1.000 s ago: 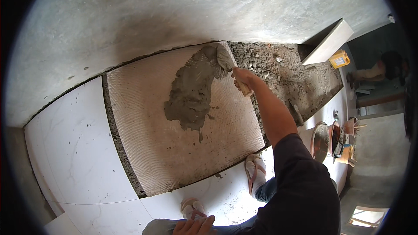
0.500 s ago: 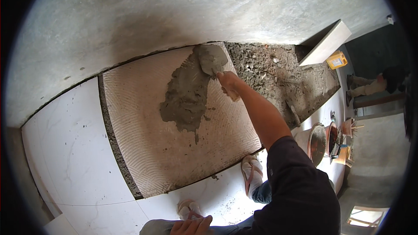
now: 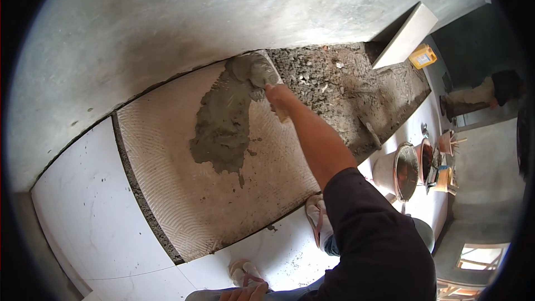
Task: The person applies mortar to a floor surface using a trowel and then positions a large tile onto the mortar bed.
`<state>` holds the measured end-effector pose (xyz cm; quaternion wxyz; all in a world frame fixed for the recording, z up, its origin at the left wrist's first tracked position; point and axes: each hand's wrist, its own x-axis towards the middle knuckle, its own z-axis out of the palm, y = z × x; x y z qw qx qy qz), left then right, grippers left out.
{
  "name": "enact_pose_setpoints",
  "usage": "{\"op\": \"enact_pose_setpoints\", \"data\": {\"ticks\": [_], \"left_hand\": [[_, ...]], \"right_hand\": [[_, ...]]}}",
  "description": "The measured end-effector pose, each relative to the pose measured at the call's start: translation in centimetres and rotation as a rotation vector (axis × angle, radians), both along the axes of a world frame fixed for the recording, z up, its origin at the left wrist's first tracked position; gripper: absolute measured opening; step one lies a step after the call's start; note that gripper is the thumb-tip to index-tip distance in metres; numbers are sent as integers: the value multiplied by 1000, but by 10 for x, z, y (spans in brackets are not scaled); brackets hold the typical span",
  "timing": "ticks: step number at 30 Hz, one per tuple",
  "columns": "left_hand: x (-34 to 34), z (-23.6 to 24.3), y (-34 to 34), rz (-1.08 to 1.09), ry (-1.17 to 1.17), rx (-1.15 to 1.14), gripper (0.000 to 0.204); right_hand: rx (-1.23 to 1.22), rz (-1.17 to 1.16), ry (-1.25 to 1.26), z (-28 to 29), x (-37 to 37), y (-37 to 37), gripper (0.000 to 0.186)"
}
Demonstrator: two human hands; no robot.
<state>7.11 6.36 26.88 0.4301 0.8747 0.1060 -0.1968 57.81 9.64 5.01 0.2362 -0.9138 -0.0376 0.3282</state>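
Observation:
My right hand [image 3: 280, 102] is closed round the handle of a trowel [image 3: 263, 71]. Its mortar-coated blade presses on the far right corner of a large tile [image 3: 161, 150] that lies with its ridged back facing up. Wet grey mortar [image 3: 223, 125] covers a ragged patch from that corner down to the tile's middle, with small splashes around it. At the lower edge, my left hand [image 3: 245, 292] rests on my knee with its fingers laid out, holding nothing; part of it is cut off by the picture's edge.
A grey plastered wall [image 3: 184, 17] runs behind the tile. Rough mortar bed [image 3: 340, 89] lies to its right, with a leaning tile [image 3: 407, 36] and a yellow jug [image 3: 422, 57]. White laid tiles [image 3: 89, 200] lie left. Buckets [image 3: 397, 171] stand at right; a person [image 3: 479, 97] is beyond.
The whole view has shifted a little. My right hand has drawn the trowel slightly rightward across the mortar toward the tile's corner. My left hand stays on my knee.

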Motion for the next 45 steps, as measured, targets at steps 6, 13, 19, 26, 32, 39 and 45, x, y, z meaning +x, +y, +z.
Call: {"op": "enact_pose_setpoints", "data": {"ticks": [6,13,19,26,32,39,45], "left_hand": [[2,5,-6,-22,12,7,49],[-8,15,-14,-55,-3,24,49],[-23,21,-21,-64,-18,32,49],[-41,28,-29,-83,-43,34,49],[-49,35,-30,-88,-77,23,49],[-61,31,-28,-35,-296,-80,46],[-87,6,-38,-67,-357,14,46]], "right_hand": [[97,-162,-1,-11,-25,7,53],[113,-165,-29,-20,-39,-21,54],[161,-190,1,-19,-57,-49,56],[84,-203,96,-8,-90,-95,58],[10,-93,48,-5,-147,-137,61],[-50,-178,-43,-26,-220,-197,60],[185,-391,74,-16,-193,-182,50]]}}
